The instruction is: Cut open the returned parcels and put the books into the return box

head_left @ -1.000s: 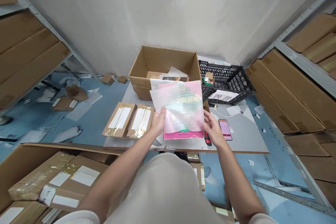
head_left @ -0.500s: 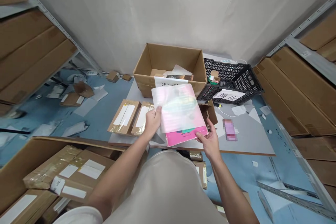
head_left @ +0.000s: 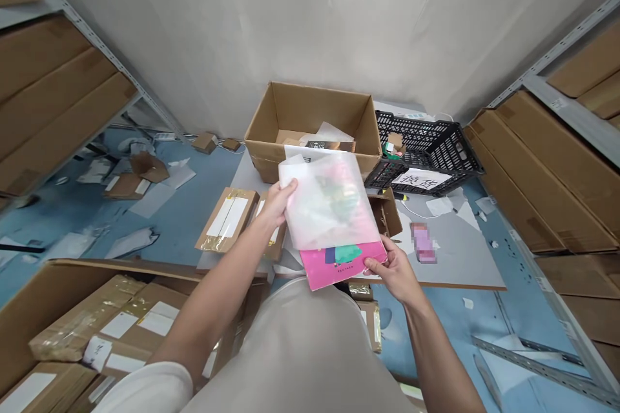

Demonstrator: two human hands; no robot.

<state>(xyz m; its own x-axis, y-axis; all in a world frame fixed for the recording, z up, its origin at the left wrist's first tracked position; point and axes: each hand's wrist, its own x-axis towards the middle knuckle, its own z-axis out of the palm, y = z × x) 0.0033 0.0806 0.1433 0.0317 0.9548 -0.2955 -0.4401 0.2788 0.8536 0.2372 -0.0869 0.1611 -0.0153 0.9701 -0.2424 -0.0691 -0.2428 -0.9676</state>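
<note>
A pink book with a green and dark blue picture on its cover is partly inside a milky, translucent plastic sleeve. My left hand grips the sleeve by its left edge. At the lower right, my right hand pinches the bare corner of the book, thumb on top and fingers underneath. The lower strip of the cover is uncovered; the rest shows blurred through the sleeve. Both are held above the table's front edge, before a large open carton with papers and a dark printed item in it.
A black plastic crate with a handwritten sign stands right of the carton. Taped parcels lie on the table at left, a small open box at right. A big carton of parcels is at lower left. Shelves flank both sides.
My right hand has drawn the book down and a little right, so more of its pink cover sticks out of the sleeve. My left hand has moved slightly up and left with the sleeve.
</note>
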